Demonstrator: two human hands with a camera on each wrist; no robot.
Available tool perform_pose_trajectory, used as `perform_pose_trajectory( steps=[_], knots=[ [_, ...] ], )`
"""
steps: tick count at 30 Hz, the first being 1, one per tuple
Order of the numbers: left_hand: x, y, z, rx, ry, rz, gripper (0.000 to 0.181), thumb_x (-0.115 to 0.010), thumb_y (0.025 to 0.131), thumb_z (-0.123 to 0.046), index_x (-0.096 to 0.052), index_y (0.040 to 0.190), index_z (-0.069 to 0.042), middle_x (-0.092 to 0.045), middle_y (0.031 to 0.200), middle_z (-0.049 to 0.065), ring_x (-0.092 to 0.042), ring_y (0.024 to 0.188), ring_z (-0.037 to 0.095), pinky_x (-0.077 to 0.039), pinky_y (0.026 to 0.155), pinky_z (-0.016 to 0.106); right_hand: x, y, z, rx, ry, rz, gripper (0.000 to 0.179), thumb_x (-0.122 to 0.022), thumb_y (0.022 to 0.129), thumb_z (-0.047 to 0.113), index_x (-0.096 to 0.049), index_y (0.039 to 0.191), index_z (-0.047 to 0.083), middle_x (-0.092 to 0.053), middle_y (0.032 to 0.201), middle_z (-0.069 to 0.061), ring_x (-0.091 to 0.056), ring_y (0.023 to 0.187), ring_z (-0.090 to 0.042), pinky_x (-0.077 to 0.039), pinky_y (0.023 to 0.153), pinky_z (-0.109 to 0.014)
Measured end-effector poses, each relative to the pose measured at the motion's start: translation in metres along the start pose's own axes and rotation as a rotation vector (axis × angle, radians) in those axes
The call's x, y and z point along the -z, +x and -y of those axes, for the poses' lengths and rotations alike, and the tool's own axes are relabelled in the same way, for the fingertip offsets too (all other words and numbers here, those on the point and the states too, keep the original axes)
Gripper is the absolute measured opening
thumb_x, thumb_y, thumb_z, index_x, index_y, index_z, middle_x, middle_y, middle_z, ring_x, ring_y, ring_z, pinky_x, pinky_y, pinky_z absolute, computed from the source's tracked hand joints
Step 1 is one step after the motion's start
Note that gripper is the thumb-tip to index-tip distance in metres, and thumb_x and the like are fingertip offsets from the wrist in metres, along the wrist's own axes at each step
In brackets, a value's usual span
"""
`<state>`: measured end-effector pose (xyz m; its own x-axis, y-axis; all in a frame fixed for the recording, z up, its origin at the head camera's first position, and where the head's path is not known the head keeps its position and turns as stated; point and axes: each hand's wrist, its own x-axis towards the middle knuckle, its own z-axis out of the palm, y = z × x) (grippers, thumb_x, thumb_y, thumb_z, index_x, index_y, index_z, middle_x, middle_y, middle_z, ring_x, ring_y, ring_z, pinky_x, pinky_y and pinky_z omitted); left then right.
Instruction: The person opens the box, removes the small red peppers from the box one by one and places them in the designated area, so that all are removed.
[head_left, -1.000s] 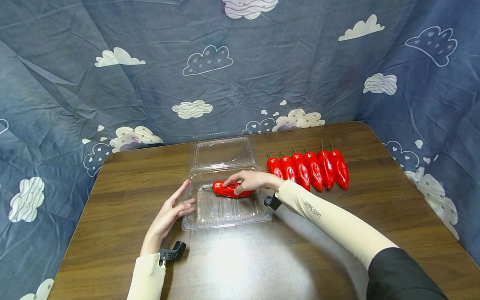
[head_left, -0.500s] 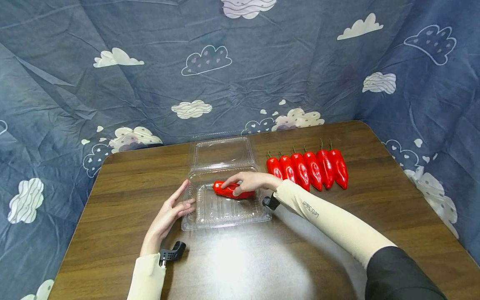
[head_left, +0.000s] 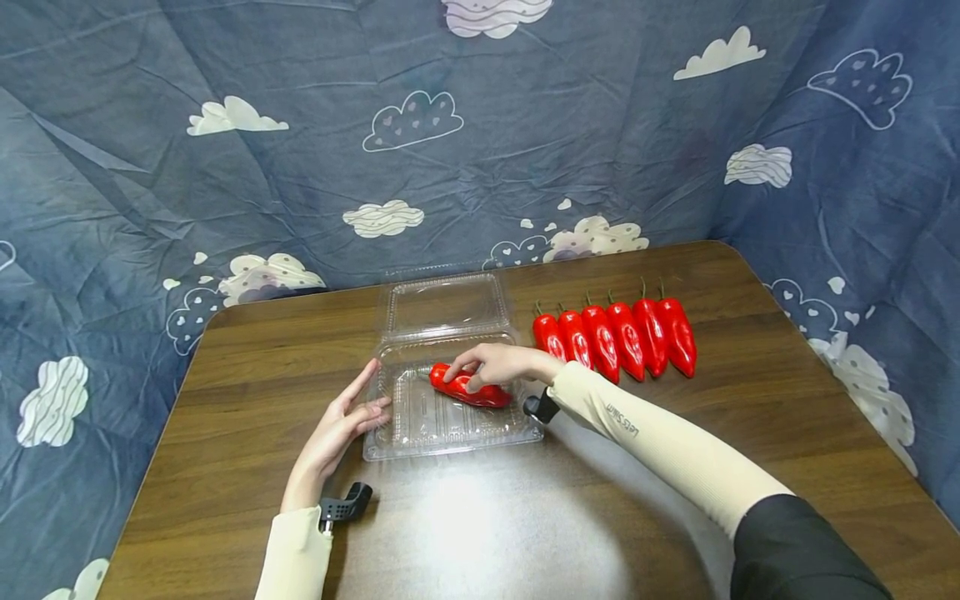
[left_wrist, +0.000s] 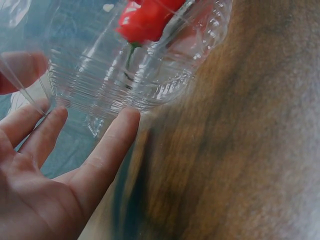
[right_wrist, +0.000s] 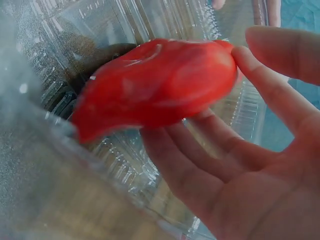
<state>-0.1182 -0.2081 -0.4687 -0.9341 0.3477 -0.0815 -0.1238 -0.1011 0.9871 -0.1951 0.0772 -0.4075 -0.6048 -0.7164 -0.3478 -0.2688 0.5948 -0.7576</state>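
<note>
A glossy red pepper (head_left: 476, 396) lies aslant in the base of a hinged clear plastic container (head_left: 450, 437), its green stem toward the left. My right hand (head_left: 498, 364) arches over it from the right, thumb and fingertips bent down onto it. In the right wrist view the fingers (right_wrist: 185, 170) run under the pepper (right_wrist: 165, 85), one fingertip at its rounded end; some tips are hidden behind it. My left hand (head_left: 333, 429) rests against the container's left side, fingers mostly straight. The left wrist view shows its fingertips (left_wrist: 131, 114) at the container's ribbed wall (left_wrist: 100, 90).
The container's lid (head_left: 448, 304) lies folded back toward the cloud-print cloth (head_left: 450, 183) behind the table. Several more red peppers (head_left: 628, 337) lie in a row right of the container, stems away from me. Bright glare lies on the table (head_left: 450, 533) in front.
The pepper in the container has turned, its tapered end swinging toward me and its stem shifting slightly right. My right hand has barely moved, and the left stays in place.
</note>
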Motion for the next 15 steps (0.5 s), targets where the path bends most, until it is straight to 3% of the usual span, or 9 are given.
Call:
perform_pose_trajectory(
  steps=[7,15],
  knots=[
    [0.0,0.0009,0.0004,-0.007,0.005,0.0,0.07,-0.044,0.093,0.01,-0.015,0.154,-0.01,-0.006,0.16,0.006,-0.032,0.131,0.046,-0.044,0.097,0.039,0.0001,-0.0017,0.0,-0.018,0.076,-0.043,0.046,-0.062,0.078,-0.006,-0.065,0.12,0.013,-0.055,0.132,-0.011,-0.048,0.121,-0.028,-0.042,0.096,-0.041],
    [0.0007,-0.0001,0.0003,-0.013,0.013,0.007,0.07,-0.044,0.093,0.01,-0.013,0.154,-0.008,-0.005,0.159,0.008,-0.031,0.13,0.047,-0.044,0.098,0.04,0.0054,-0.0099,-0.0005,0.074,0.154,-0.057,0.044,-0.061,0.08,-0.006,-0.062,0.122,0.01,-0.053,0.133,-0.008,-0.046,0.123,-0.026,-0.04,0.099,-0.039]
  ],
)
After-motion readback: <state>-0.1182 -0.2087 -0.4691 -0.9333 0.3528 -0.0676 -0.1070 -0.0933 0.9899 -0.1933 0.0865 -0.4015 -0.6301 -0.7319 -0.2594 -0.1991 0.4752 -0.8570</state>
